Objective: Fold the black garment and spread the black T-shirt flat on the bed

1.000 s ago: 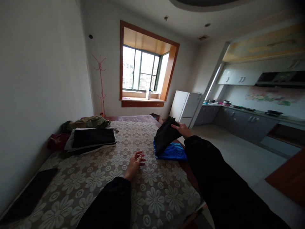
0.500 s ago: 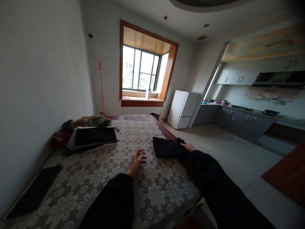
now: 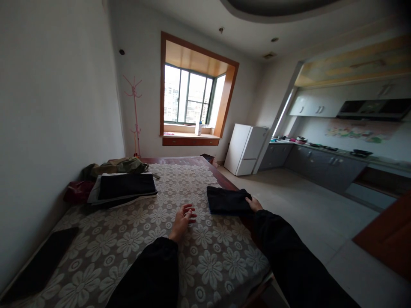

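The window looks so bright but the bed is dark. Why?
Head view: light comes only through the window, so it glares; the black cloth under the right hand loses detail, and walls bend near the edges.

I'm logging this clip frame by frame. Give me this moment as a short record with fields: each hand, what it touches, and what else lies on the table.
left hand: open, palm up, resting on the flowered tablecloth
right hand: lying on the near edge of the folded black garment
garment position: flat, at the table's right edge
far left: stack of folded clothes, olive garment behind it
near left: dark flat cloth
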`<control>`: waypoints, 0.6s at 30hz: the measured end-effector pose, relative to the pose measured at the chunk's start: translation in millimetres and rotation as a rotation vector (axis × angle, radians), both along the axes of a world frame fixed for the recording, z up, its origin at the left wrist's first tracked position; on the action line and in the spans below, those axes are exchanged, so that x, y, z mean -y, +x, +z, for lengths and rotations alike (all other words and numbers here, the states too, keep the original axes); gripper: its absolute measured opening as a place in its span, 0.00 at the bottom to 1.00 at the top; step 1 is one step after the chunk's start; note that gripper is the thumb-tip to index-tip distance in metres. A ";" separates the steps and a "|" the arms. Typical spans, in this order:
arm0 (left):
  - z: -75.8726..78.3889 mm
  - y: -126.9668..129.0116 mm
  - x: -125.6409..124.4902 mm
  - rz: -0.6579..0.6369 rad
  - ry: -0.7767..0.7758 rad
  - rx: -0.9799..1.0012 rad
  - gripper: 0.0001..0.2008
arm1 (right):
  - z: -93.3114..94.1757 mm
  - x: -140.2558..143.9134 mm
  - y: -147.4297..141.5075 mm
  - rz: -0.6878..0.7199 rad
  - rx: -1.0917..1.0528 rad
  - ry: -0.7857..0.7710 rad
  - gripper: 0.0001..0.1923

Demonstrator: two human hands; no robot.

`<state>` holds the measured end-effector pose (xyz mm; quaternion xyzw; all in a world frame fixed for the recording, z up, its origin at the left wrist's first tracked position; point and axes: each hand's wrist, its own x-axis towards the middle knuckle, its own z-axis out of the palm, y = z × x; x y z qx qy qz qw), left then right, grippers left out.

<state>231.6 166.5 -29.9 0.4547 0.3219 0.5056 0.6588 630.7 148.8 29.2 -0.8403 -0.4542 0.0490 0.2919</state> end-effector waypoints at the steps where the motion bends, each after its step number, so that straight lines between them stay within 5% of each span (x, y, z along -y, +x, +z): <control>1: 0.1 -0.1 0.1 0.000 0.002 -0.002 0.25 | -1.7 0.4 1.5 -0.022 0.019 -0.043 0.24; 6: 0.0 1.2 -0.1 0.003 0.011 -0.029 0.25 | 4.2 -1.8 -1.5 -0.013 0.178 -0.111 0.30; 11: -0.1 3.2 2.6 -0.003 0.045 -0.080 0.23 | 16.8 -34.2 -63.6 0.550 0.407 -0.067 0.27; 14: 0.7 3.3 5.9 -0.007 0.077 -0.134 0.21 | 0.6 -57.5 -117.2 0.717 0.378 -0.122 0.30; 18: 2.8 2.9 9.2 -0.005 0.099 -0.194 0.18 | -37.4 -72.6 -159.7 0.661 0.366 -0.227 0.35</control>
